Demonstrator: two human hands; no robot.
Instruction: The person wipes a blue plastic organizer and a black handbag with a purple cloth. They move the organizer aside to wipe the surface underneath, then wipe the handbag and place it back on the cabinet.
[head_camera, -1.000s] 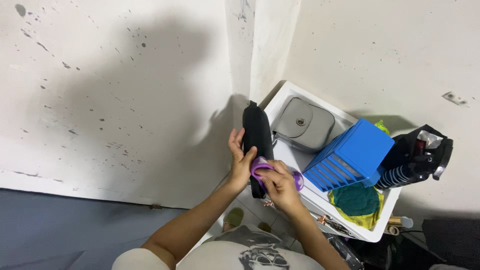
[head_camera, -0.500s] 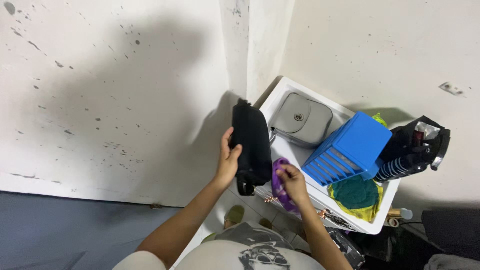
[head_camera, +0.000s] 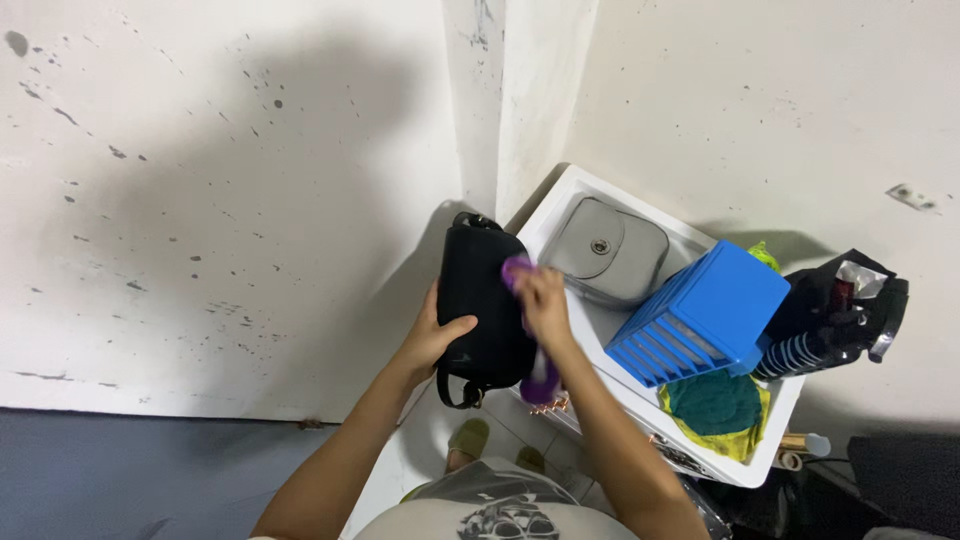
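My left hand (head_camera: 432, 335) grips a black handbag (head_camera: 480, 305) from its left side and holds it upright in front of a white wall corner. My right hand (head_camera: 541, 298) presses a purple cloth (head_camera: 541, 378) against the bag's upper right face; the cloth hangs down past the bag's bottom edge. A short black strap loops below the bag.
A white tub (head_camera: 770, 455) to the right holds a grey purse (head_camera: 608, 249), a blue slotted crate (head_camera: 702, 312) and a green-and-yellow cloth (head_camera: 715, 405). A black bag with striped items (head_camera: 835, 315) leans beside it. Speckled white walls stand behind; tiled floor lies below.
The bag has turned its broad face toward me. My right hand moved up from the tub's edge onto the bag's upper face with the purple cloth. My left hand slid lower.
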